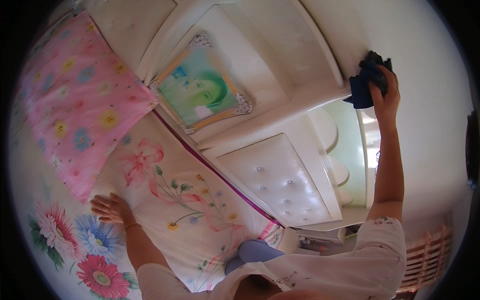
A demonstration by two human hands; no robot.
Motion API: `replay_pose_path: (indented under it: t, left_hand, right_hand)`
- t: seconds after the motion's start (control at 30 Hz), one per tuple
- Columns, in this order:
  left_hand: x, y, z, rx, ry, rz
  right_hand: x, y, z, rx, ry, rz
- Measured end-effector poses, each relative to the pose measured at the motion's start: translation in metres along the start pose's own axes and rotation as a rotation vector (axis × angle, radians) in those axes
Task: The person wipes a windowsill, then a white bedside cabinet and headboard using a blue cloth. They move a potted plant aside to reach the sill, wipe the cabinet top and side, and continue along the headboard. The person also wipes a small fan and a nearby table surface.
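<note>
My right hand [388, 95] is raised and grips a bunched dark blue cloth [363, 88]. The cloth is at the end of the cream headboard's curved upper ledge [322, 41], beside the pale wall [423, 123]; exact contact is hard to tell. Palm down, my left hand [112, 209] rests with spread fingers on a flowered bed sheet [157, 210]. Just beyond its fingertips lies the corner of a pink flowered pillow or cloth [90, 101]. Between my hands, a framed portrait [200, 88] with ornate silver corners leans on the headboard.
A tufted white panel [277, 180] with shiny buttons forms part of the headboard. Scalloped shelves [324, 129] stand beside it, below my raised arm. A bedside drawer unit [322, 238] is near my knees. Toward the lower right is a slatted pinkish rack [427, 258].
</note>
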State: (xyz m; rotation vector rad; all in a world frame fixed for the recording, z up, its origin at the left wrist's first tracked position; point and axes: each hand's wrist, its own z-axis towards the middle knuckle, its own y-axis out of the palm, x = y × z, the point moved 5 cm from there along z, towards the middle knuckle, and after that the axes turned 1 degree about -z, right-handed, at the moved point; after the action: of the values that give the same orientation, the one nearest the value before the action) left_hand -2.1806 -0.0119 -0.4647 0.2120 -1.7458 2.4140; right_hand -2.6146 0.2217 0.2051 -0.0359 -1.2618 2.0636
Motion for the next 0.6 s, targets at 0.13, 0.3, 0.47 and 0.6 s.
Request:
replay_pose_path:
  t: [0.13,0.3,0.47,0.6]
  left_hand:
    - [-0.006,0.001,-0.001,-0.056,-0.027,-0.004]
    - [-0.003,0.000,-0.001,-0.055,-0.021,-0.056]
    - [-0.002,0.001,-0.001,-0.120,-0.027,-0.051]
    - [0.002,-0.004,-0.001,-0.076,-0.006,-0.070]
  right_hand:
    - [-0.056,0.033,-0.048,0.011,-0.404,-0.274]
    - [-0.164,0.118,-0.083,-0.581,-0.304,0.250]
    - [-0.220,0.171,-0.128,-1.069,-0.467,0.207]
    - [-0.214,0.176,-0.119,-1.058,-0.433,0.044]
